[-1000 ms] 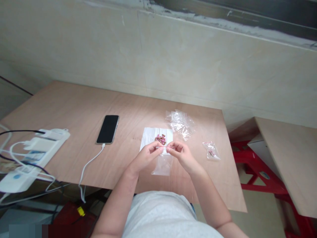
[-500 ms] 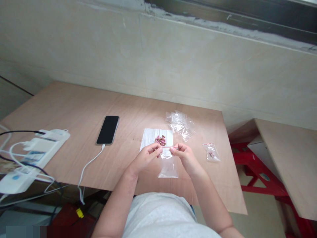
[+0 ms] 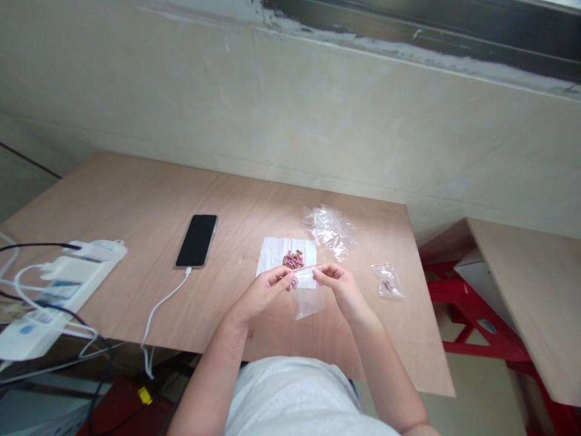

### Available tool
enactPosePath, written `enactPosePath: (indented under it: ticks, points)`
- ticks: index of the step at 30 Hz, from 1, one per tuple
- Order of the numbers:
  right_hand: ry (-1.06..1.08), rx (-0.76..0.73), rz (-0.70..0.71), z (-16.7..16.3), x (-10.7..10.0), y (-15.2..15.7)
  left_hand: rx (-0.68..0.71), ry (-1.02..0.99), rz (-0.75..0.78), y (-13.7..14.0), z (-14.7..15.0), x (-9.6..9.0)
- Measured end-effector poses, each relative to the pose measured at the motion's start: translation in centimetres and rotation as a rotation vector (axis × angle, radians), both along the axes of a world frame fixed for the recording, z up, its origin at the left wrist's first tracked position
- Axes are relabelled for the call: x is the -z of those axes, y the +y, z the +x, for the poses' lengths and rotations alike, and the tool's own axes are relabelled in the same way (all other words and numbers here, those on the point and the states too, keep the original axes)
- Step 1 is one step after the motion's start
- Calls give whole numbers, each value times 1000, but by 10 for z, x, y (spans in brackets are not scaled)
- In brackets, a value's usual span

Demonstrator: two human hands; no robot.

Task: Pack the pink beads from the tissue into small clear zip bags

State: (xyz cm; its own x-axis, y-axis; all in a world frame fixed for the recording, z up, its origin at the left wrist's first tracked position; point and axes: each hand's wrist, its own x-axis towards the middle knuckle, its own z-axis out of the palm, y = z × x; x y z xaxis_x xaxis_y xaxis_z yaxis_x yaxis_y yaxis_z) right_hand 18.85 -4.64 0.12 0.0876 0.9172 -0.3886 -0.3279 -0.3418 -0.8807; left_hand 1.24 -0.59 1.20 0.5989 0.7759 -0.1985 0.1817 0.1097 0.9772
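A small clear zip bag hangs between my hands, its red-lined top edge stretched from one to the other. My left hand pinches one end of that edge, and my right hand pinches the other. Just beyond my fingers, a heap of small pink and gold pieces lies on a white sheet. Their exact kind is too small to tell. A loose pile of clear plastic bags is behind my right hand. Farther right lies a zip bag with a few pinkish pieces inside.
A black phone on a white charging cable lies to the left on the wooden table. Past it, a white power strip carries several plugs and cords. Right of the table are a red stool and another wooden table.
The held bag has tilted: its right end is slightly higher and its lower part has swung. Both hands keep their pinch and have barely moved.
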Motion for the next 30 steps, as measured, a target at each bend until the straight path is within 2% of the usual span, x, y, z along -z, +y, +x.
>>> enactPosePath:
  ticks: [8, 12, 15, 18, 21, 24, 27, 30]
  points:
    - [13, 2, 34, 4, 8, 1, -27, 142, 87, 1, 1, 2]
    - [-55, 44, 54, 7, 8, 5, -13, 111, 65, 1, 3, 4]
    - [-183, 153, 99, 20, 11, 22, -34, 88, 9, 1, 2, 7]
    - [-470, 269, 100, 45, 20, 51, -71, 126, -15, 3, -1, 11]
    - [-928, 261, -62, 76, 35, 74, -73, 138, -18, 3, -4, 16]
    - [-1262, 317, -273, 101, 51, 75, -55, 131, -36, 3, -6, 21]
    - [-1385, 403, -534, 116, 68, 56, -53, 142, -28, 3, -6, 25]
    - [-1388, 429, -601, 119, 84, 31, -35, 162, -20, 4, -3, 25]
